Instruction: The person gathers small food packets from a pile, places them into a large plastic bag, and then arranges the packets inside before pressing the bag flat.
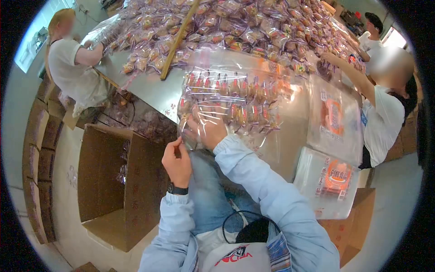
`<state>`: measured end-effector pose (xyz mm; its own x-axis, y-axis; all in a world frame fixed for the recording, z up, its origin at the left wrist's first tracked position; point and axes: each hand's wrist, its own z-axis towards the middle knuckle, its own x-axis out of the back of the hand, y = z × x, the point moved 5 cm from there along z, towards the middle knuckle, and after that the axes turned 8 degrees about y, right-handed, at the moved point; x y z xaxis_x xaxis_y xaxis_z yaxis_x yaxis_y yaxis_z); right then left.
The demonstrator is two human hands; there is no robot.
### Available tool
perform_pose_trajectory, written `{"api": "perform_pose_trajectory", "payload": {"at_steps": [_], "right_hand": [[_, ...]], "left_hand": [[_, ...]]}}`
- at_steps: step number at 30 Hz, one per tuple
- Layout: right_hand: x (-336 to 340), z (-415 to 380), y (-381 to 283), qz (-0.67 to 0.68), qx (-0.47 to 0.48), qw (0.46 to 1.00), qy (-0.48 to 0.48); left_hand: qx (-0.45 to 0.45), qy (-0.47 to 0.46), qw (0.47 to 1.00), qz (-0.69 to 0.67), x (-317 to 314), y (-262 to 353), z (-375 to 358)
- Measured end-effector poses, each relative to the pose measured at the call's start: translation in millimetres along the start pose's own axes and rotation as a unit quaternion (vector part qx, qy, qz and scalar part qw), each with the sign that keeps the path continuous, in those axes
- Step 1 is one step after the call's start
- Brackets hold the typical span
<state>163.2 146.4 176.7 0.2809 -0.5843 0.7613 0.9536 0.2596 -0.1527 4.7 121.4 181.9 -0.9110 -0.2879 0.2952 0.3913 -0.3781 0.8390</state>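
A large clear plastic bag lies flat on the metal table, holding small wrapped food packets in two neat rows. My left hand pinches the bag's near left edge between thumb and fingers. Under the clear film, inside the bag, is my right hand. Its fingers curl around a small wrapped packet at the left end of the nearer row. Glare on the film partly hides those fingertips.
Loose wrapped packets heap across the table behind a wooden strip. Printed flat bags are stacked at right. An open cardboard box stands left of my legs. Co-workers stand left and right.
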Motion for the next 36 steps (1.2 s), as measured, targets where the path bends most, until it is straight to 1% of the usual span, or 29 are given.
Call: {"api": "perform_pose_trajectory", "payload": {"at_steps": [3,4,6,7,8,9,10,11,12,14,15,16,17,18,19,20,21,22,23,24,25,26,27,28,29,32,33,34,36], "right_hand": [[0,0,-2,-0.032,0.033,0.999,0.025],[-1,0,-2,-0.039,0.044,0.998,0.032],[-7,-1,0,-0.052,0.066,0.995,0.045],[-9,-4,1,-0.033,0.064,0.994,0.085],[-4,-4,1,-0.039,0.067,0.994,0.076],[5,-4,-1,-0.043,0.071,0.994,0.068],[8,-1,-3,-0.045,0.076,0.994,0.061],[-9,-5,-1,-0.024,0.047,0.998,0.027],[-10,-4,0,-0.023,0.056,0.997,0.043],[-7,-7,3,-0.051,0.086,0.995,0.02],[-15,-10,9,-0.021,0.084,0.996,0.028],[-35,-17,17,0.009,0.082,0.996,0.035],[-44,-21,20,0.042,0.079,0.995,0.043],[-41,-20,17,0.004,0.073,0.996,0.046],[-37,-18,13,-0.035,0.067,0.996,0.052],[-35,-16,16,0.053,0.014,0.997,0.047],[-35,-15,19,0.141,-0.038,0.988,0.049],[-37,-17,21,0.123,-0.035,0.992,-0.004],[-26,-16,19,0.105,-0.034,0.992,-0.058],[-29,-18,21,0.141,-0.078,0.986,-0.051],[-30,-19,22,0.177,-0.121,0.976,-0.041],[-33,-21,23,0.213,-0.164,0.963,-0.028],[-10,-14,12,0.077,-0.071,0.994,0.031],[5,-10,1,-0.061,0.025,0.994,0.089],[-6,-9,6,0.139,-0.048,0.989,-0.018],[2,-8,4,-0.005,0.044,0.998,0.035],[10,-7,1,-0.006,0.034,0.998,0.057],[7,-7,2,0.001,0.037,0.998,0.052],[-3,-10,5,0.02,0.045,0.998,0.039]], "left_hand": [[0.039,0.04,0.998,-0.027,6,6,-2],[-0.026,0.069,0.997,0.016,11,12,-7],[-0.155,0.126,0.975,0.102,26,26,-25],[-0.214,0.043,0.975,0.042,23,30,-39],[-0.271,-0.041,0.962,-0.018,22,34,-58],[-0.323,-0.124,0.935,-0.075,18,48,-70],[-0.262,-0.135,0.954,-0.051,9,52,-74],[-0.199,-0.145,0.969,-0.027,-2,71,-75],[-0.133,-0.154,0.979,-0.002,-10,79,-72],[-0.127,-0.111,0.985,0.023,-23,67,-54],[-0.123,-0.087,0.988,0.034,-30,64,-40],[-0.128,-0.113,0.985,0.01,-37,70,-22],[-0.165,-0.126,0.978,0.033,-46,61,-10],[-0.202,-0.138,0.968,0.057,-52,57,1],[-0.206,-0.147,0.964,0.082,-54,52,12],[-0.209,-0.157,0.959,0.107,-54,53,21],[-0.212,-0.169,0.953,0.131,-56,53,27],[-0.24,-0.162,0.945,0.15,-58,54,30],[-0.267,-0.157,0.936,0.168,-60,54,31],[-0.294,-0.151,0.925,0.187,-61,55,31],[-0.303,-0.086,0.938,0.141,-58,60,30],[-0.315,-0.09,0.931,0.163,-55,63,28],[-0.325,-0.094,0.923,0.184,-48,66,25],[-0.334,-0.097,0.915,0.205,-40,65,19],[-0.398,-0.102,0.888,0.206,-32,58,7],[-0.458,-0.077,0.878,0.113,-8,58,-24],[-0.45,-0.062,0.887,0.075,-2,57,-26],[-0.41,-0.041,0.905,0.108,-3,49,-16],[-0.321,-0.001,0.931,0.175,-6,58,21]]}}
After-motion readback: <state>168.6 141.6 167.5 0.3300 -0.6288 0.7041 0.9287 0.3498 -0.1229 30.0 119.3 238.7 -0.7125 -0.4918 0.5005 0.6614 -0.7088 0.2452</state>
